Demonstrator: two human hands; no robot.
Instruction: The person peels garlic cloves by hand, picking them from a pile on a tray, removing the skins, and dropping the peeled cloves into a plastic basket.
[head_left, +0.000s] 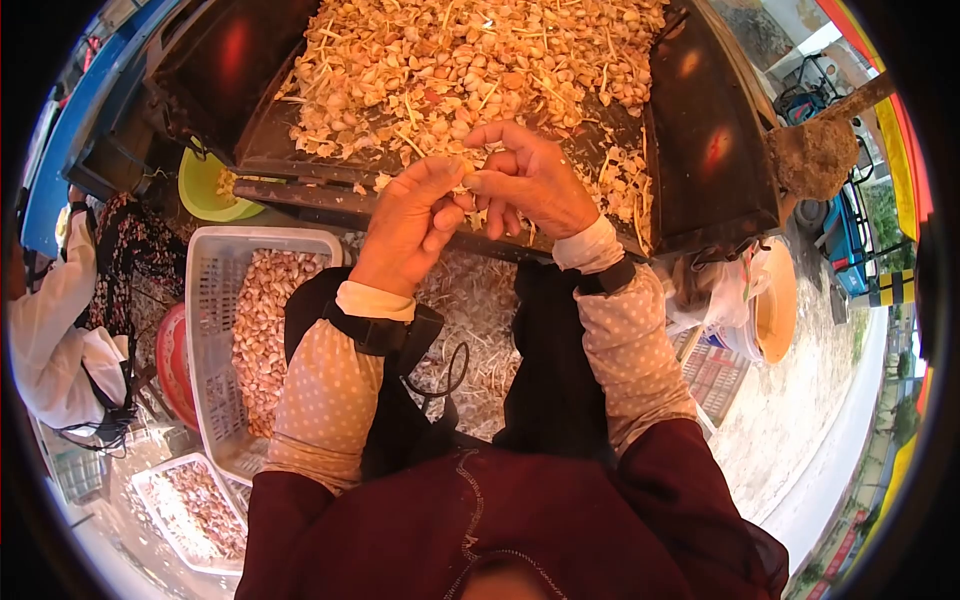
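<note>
My left hand [408, 222] and my right hand [532, 186] meet over the near edge of a dark bed [320, 172]. Their thumbs and forefingers pinch together on a small pale piece, apparently a garlic clove [466, 186], mostly covered by the fingertips. Just beyond them spreads a heap of garlic cloves [480, 75] mixed with papery skins and dry stalks. Both hands are closed, with the other fingers loosely curled.
To my left stands a grey plastic crate [212, 345] holding garlic cloves, near a green bowl [200, 185] and a red basin [172, 365]. A white tray [165, 520] of cloves lies lower left. Another person's sleeve [50, 340] shows far left. Buckets [772, 300] stand right.
</note>
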